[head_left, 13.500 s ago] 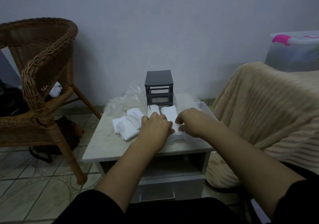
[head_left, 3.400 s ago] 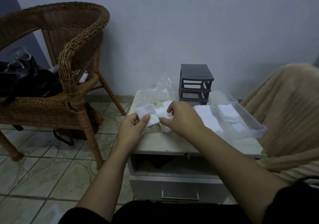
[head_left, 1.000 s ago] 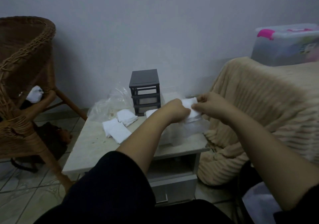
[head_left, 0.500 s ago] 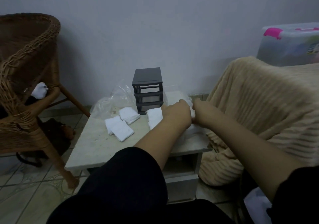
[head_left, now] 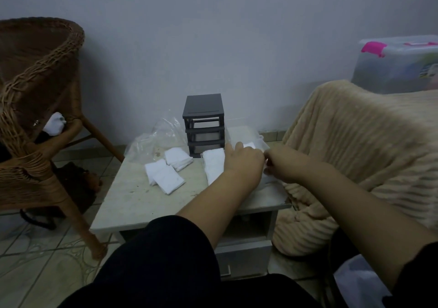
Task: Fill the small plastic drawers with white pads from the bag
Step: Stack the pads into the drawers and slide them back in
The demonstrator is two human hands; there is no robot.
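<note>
Far left on the table (head_left: 132,201) the bag (head_left: 154,139) lies crumpled. White pads (head_left: 167,178) sit stacked near it, soft and light, probably best pinched by an edge. Right of the drawer unit (head_left: 204,125), left hand (head_left: 244,163) and right hand (head_left: 284,165) meet over a clear drawer (head_left: 259,140); I cannot tell their grip.

A plain pale wall (head_left: 213,35) stands beyond my left hand (head_left: 244,163), in dim light. Well to that hand's left, a brown wicker chair (head_left: 35,94) stands on a patterned tiled floor (head_left: 35,260). A pale, low surface (head_left: 132,203) lies beneath the hand. Right of my right hand (head_left: 284,165), a beige ribbed blanket (head_left: 355,153) drapes some furniture, and a clear storage box (head_left: 398,70) with a pink latch sits atop it, farther back.
</note>
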